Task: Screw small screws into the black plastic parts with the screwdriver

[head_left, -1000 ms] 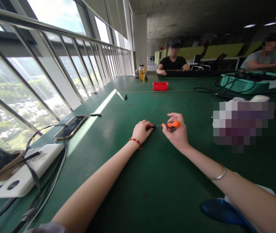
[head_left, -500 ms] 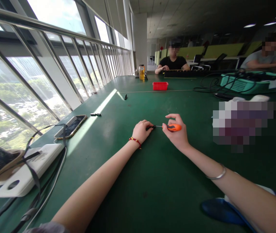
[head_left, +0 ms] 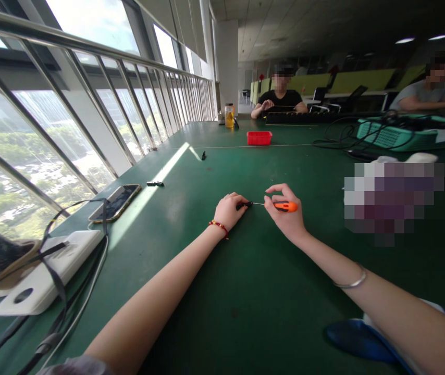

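My left hand rests low over the green table, its fingers closed on a small black part. Most of that part is hidden by the fingers, so its kind does not show. An orange and black screwdriver lies level in my right hand, pinched by the handle, with the index finger raised. Its thin metal shaft points left, and the tip meets or nearly meets the black part.
Left are a phone, a white power strip with cables, and a small black piece. Ahead stand another black piece, a red tray and a jar. A teal basket sits right; two people work beyond.
My right hand and the screwdriver handle have shifted slightly to the right, showing a little more shaft. My left hand keeps its hold on the black part.
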`<action>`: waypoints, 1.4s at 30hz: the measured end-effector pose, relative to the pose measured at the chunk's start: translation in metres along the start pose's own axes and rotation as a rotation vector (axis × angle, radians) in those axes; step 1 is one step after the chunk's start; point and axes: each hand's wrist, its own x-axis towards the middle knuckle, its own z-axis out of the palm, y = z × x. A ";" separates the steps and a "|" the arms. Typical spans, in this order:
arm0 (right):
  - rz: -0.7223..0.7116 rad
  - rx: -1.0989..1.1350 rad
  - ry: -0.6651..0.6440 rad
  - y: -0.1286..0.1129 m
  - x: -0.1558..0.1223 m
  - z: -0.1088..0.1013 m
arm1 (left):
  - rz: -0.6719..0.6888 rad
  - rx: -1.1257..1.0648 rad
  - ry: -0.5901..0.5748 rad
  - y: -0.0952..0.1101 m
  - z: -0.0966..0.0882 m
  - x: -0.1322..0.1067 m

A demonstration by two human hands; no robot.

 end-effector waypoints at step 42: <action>-0.068 0.077 -0.006 0.009 0.002 0.005 | -0.007 0.056 -0.029 0.004 -0.001 -0.002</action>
